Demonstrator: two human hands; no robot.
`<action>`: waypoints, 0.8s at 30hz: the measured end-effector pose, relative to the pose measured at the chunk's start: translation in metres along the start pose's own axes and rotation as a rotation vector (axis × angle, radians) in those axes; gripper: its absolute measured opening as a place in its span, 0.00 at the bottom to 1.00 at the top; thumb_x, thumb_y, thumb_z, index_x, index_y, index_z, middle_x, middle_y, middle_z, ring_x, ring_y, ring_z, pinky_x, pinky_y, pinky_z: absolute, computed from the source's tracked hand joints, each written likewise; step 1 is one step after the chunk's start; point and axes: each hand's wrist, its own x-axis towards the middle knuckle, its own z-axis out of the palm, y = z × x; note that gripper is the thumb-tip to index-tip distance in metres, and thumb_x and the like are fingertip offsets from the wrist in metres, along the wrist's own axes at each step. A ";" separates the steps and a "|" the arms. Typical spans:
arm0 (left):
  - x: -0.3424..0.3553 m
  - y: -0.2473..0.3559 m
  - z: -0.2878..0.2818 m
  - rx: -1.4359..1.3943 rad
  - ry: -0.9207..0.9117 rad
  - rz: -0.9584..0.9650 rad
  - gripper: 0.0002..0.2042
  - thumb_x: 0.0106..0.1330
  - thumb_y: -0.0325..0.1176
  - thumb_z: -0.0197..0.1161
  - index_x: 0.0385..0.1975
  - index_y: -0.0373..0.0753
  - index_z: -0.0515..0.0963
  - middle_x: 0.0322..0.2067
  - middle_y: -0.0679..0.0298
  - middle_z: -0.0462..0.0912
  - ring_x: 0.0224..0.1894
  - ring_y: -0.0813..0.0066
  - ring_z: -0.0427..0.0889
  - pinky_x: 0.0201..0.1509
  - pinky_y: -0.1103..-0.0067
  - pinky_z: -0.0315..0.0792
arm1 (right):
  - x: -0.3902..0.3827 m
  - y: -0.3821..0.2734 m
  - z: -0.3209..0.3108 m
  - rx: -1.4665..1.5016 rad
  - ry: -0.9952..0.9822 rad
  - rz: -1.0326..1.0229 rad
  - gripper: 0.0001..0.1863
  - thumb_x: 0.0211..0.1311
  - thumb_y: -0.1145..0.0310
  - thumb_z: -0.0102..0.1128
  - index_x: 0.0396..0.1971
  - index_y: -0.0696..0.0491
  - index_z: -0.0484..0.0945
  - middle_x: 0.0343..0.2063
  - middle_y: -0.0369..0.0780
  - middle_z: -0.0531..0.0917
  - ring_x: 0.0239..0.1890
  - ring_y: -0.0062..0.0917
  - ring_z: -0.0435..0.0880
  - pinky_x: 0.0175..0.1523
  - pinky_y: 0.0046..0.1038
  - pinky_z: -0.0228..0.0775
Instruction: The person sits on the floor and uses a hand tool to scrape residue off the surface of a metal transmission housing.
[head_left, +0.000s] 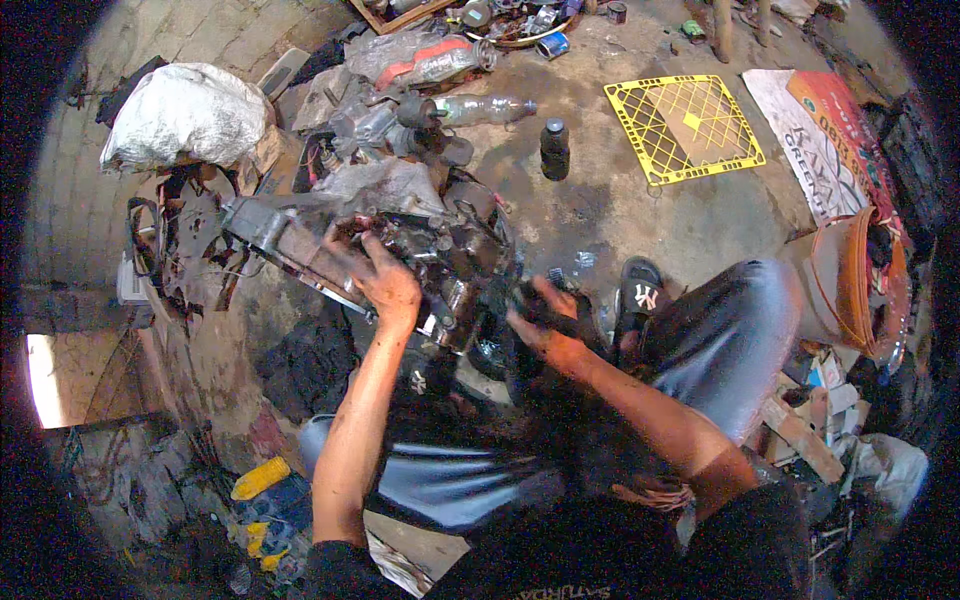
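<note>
A greasy metal engine [290, 240], with a long casing reaching to the left, lies on the floor in front of my legs. Over its middle is my left hand [385, 282], palm down, fingers spread and slightly blurred; whether the fingertips touch the metal I cannot tell. To the right of the engine, my right hand [550, 325] is closed around something dark, mostly hidden by the fingers and lost against the dark background. The engine's near right end has a round dark part, partly covered by shadow.
A dark bottle [555, 150] stands beyond the engine, near a yellow plastic grate [685, 130]. Plastic bottles [485, 108] and scrap parts lie farther left, beside a white sack [188, 115]. A brown bucket [835, 285] stands at right. My sandalled foot [640, 290] is close to my right hand.
</note>
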 end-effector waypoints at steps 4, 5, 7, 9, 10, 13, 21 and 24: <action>0.004 -0.024 0.004 0.264 -0.061 0.146 0.19 0.70 0.32 0.43 0.58 0.32 0.59 0.59 0.37 0.56 0.59 0.46 0.60 0.63 0.63 0.56 | 0.007 0.003 0.002 0.166 0.172 0.055 0.12 0.48 0.72 0.66 0.32 0.55 0.74 0.30 0.38 0.81 0.32 0.29 0.79 0.42 0.31 0.71; 0.003 -0.032 0.005 0.537 0.036 0.327 0.18 0.70 0.31 0.43 0.58 0.33 0.61 0.60 0.36 0.55 0.60 0.45 0.59 0.64 0.63 0.55 | 0.018 -0.016 -0.001 -0.081 0.251 -0.004 0.13 0.48 0.72 0.67 0.34 0.56 0.74 0.30 0.39 0.81 0.33 0.30 0.79 0.43 0.32 0.71; -0.005 -0.023 0.005 0.492 -0.022 0.270 0.18 0.69 0.30 0.44 0.58 0.35 0.64 0.62 0.35 0.51 0.63 0.42 0.55 0.65 0.62 0.53 | 0.029 -0.014 -0.006 -0.144 0.316 0.223 0.18 0.47 0.71 0.69 0.37 0.59 0.74 0.32 0.41 0.82 0.35 0.32 0.79 0.47 0.34 0.70; -0.006 -0.021 0.005 0.402 -0.094 0.163 0.18 0.68 0.29 0.45 0.57 0.37 0.65 0.63 0.35 0.48 0.64 0.40 0.53 0.66 0.60 0.52 | 0.008 0.020 0.013 -0.048 0.440 0.171 0.19 0.48 0.70 0.68 0.39 0.60 0.74 0.34 0.42 0.82 0.36 0.33 0.80 0.46 0.34 0.70; -0.003 -0.031 0.003 0.626 -0.089 0.315 0.18 0.68 0.29 0.45 0.57 0.37 0.66 0.63 0.34 0.48 0.64 0.40 0.54 0.66 0.60 0.52 | -0.001 0.033 0.028 0.010 0.497 0.141 0.19 0.49 0.69 0.68 0.40 0.60 0.74 0.34 0.43 0.82 0.36 0.33 0.80 0.46 0.34 0.71; -0.003 -0.002 0.001 0.336 -0.093 0.006 0.18 0.68 0.31 0.43 0.58 0.38 0.66 0.65 0.34 0.43 0.66 0.39 0.48 0.69 0.60 0.43 | 0.003 0.027 0.035 0.227 0.447 0.383 0.22 0.51 0.68 0.66 0.45 0.62 0.72 0.36 0.41 0.82 0.39 0.29 0.79 0.47 0.31 0.69; 0.017 -0.044 0.005 -0.039 -0.208 -0.304 0.32 0.68 0.44 0.47 0.65 0.28 0.48 0.66 0.37 0.44 0.67 0.44 0.48 0.70 0.62 0.41 | -0.036 -0.016 0.081 0.031 0.485 0.136 0.16 0.49 0.66 0.66 0.35 0.58 0.74 0.31 0.42 0.82 0.34 0.32 0.82 0.39 0.31 0.72; 0.008 -0.020 0.011 -0.105 -0.147 -0.290 0.34 0.68 0.43 0.47 0.65 0.25 0.44 0.66 0.37 0.43 0.68 0.46 0.48 0.70 0.66 0.42 | -0.046 -0.021 0.080 0.093 0.309 0.117 0.18 0.49 0.67 0.65 0.43 0.51 0.78 0.38 0.42 0.82 0.41 0.34 0.80 0.45 0.35 0.71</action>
